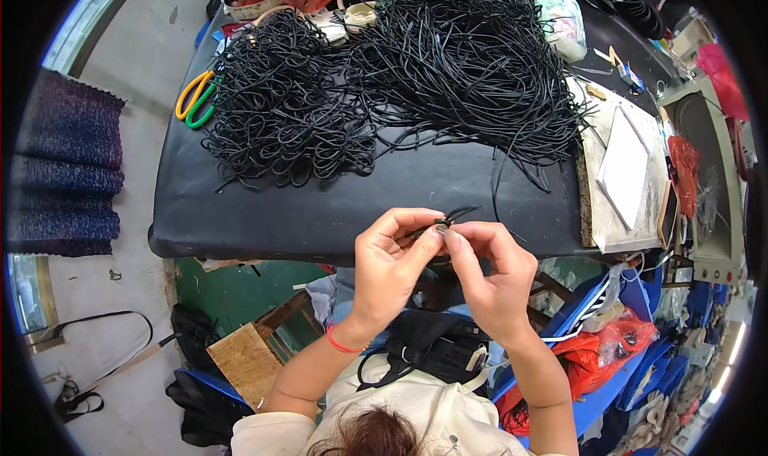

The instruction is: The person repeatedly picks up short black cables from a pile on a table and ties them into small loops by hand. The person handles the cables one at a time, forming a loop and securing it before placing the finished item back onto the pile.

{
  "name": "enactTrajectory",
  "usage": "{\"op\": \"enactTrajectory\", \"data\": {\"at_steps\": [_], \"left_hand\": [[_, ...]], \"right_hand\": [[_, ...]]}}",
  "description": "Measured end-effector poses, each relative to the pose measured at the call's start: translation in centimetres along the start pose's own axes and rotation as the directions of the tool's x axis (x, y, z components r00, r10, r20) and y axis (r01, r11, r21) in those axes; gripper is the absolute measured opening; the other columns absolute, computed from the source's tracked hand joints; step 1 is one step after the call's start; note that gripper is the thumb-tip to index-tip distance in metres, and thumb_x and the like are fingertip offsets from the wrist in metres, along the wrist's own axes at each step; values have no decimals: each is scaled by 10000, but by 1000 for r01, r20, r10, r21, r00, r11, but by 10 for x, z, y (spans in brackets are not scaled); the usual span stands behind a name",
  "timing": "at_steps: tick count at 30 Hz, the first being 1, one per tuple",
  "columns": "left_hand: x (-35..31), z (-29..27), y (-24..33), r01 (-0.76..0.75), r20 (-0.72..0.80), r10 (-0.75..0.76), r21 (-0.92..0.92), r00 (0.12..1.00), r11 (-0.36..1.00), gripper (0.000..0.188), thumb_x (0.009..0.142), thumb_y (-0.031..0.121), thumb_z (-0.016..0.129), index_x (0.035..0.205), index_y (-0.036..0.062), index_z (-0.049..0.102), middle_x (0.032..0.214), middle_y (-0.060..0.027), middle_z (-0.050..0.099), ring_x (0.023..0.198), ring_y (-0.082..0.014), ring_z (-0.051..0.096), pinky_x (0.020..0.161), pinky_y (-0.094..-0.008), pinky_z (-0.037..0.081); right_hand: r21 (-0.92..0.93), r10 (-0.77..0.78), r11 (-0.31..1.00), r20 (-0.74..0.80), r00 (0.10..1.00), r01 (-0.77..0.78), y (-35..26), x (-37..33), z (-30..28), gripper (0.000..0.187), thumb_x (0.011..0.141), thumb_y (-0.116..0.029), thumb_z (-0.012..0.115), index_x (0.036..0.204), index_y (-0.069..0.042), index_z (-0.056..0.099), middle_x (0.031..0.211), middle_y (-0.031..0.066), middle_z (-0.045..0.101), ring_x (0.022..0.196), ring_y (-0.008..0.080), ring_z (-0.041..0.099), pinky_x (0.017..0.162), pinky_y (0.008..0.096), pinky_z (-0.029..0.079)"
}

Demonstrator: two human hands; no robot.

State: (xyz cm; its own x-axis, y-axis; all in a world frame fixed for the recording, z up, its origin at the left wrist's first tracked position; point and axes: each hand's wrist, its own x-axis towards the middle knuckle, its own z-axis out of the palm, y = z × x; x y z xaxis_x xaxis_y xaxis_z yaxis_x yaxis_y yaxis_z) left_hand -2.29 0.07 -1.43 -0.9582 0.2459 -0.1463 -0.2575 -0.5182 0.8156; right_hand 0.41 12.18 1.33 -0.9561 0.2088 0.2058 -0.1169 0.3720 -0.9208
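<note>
My left hand [398, 254] and my right hand [490, 274] meet at the front edge of the black-covered table [320, 216]. Between their pinched fingertips is a thin black cord [462, 213], its loose ends sticking out to the upper right. Part of the cord is hidden behind my fingers, so I cannot make out its whole shape. Beyond my hands lies a tangled pile of looped black cords [292, 112] on the left. A larger heap of long, straighter black cords [472, 64] spreads to its right.
Scissors with orange and green handles [198, 100] lie at the table's left edge. A board [600, 168] with a white sheet [626, 172] is on the right. Below stand a wooden stool [248, 364] and a blue bin [616, 368] holding red plastic bags.
</note>
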Motion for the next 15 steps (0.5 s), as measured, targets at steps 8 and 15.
{"op": "enactTrajectory", "data": {"at_steps": [8,15], "left_hand": [[-3,-2,-3,12,47,-15,58,999,998,159,831,-8,587,983,-52,570,933,-99,616,837,-119,596,759,-245,512],[1,-8,18,-14,196,-119,568,973,823,154,816,46,610,953,-21,633,830,-71,662,719,-80,597,651,-223,486]], "right_hand": [[16,201,979,46,979,-202,7,4,-6,159,778,-86,685,840,10,575,693,41,605,547,56,521,478,182,406],[47,206,974,241,948,-223,22,7,-17,158,809,-163,653,909,-41,643,824,33,571,692,96,516,599,218,409]]}}
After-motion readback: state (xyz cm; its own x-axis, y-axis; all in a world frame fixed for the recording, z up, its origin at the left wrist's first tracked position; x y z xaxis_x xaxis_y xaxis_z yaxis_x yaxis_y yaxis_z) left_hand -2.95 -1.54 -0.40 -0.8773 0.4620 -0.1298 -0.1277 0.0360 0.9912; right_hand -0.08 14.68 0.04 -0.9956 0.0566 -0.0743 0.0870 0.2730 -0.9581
